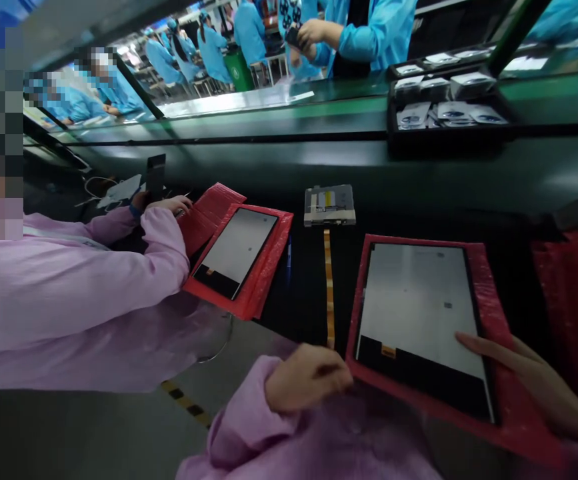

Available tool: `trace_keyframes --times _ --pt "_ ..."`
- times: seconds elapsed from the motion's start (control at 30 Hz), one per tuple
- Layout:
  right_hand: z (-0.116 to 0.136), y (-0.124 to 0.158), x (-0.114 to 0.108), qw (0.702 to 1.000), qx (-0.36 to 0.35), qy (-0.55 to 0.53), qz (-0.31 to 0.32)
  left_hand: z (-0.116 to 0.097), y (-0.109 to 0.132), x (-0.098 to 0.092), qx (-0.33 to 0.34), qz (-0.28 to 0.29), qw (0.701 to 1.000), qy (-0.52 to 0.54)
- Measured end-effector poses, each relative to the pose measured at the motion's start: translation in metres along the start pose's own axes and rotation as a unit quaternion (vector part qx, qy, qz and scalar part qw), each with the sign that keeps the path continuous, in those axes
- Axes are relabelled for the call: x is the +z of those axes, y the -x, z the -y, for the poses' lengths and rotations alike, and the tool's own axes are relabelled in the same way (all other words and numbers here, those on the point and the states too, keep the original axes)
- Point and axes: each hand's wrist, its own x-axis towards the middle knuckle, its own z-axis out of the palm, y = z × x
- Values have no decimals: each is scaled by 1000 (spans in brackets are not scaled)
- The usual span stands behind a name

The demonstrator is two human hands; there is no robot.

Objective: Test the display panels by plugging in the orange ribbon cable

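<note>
A flat display panel point(419, 300), pale grey with a black strip along its near end, lies on a sheet of red bubble wrap point(491, 287) in front of me. My right hand point(533, 380) grips its right side, one finger stretched over the panel's edge and the others partly hidden at the wrap. At the wrap's near left corner is my left hand point(311, 380), fingers curled inward; whether anything is inside them is hidden. A strip of orange-brown tape point(329, 287) runs along the black tabletop just beyond the left hand.
To the left, a co-worker in a pink sleeve point(93, 267) reaches past a second panel point(239, 250) on red wrap. A clear plastic case point(329, 205) and a blue pen point(289, 253) lie between. Behind the green ledge stands a black tray point(399, 143) of small packs. More red wrap point(573, 300) is at right.
</note>
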Motion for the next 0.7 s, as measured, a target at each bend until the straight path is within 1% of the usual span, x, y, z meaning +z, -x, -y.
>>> trace_keyframes --times 0.03,0.07,0.1,0.13,0.17,0.2,0.23,0.27,0.37,0.43,0.5,0.53,0.57,0.6,0.63,0.67,0.7 --pt "-4 -4 -2 999 34 -17 11 4 -1 -10 -17 -78 996 -46" --pt "-6 -7 -3 995 80 -46 34 8 -4 -19 -36 -165 981 -98" --pt "-8 -10 -2 990 111 -67 60 12 -8 -28 -52 -250 954 -154" --pt "-9 -12 0 990 101 -61 75 16 -14 -36 -64 -322 921 -212" --pt "-9 -14 2 993 71 -38 80 20 -21 -43 -75 -373 886 -266" --pt "-8 -15 6 997 33 -4 76 24 -29 -49 -87 -401 856 -315" --pt "-7 -16 10 997 -3 33 64 27 -38 -52 -103 -411 832 -357" --pt "-7 -16 13 996 -36 67 51 29 -46 -55 -122 -411 815 -390" --pt "-9 -15 21 987 -112 119 -8 32 -66 -57 -182 -403 782 -439" --pt "-13 -9 23 968 -170 163 -89 31 -72 -57 -205 -406 776 -437" --pt "-15 1 21 931 -233 216 -180 30 -70 -60 -209 -414 784 -412" --pt "-16 8 21 918 -254 228 -203 29 -67 -62 -202 -424 791 -392" --pt "-16 16 21 914 -268 223 -210 28 -62 -63 -190 -441 797 -367" --pt "-15 24 23 920 -272 203 -195 27 -55 -63 -171 -461 803 -337" --pt "-15 32 26 933 -270 173 -160 25 -48 -62 -148 -478 810 -304" --pt "-13 40 32 947 -266 140 -111 22 -40 -58 -123 -483 824 -269" --pt "-12 46 39 957 -262 110 -53 18 -31 -52 -100 -465 849 -233"
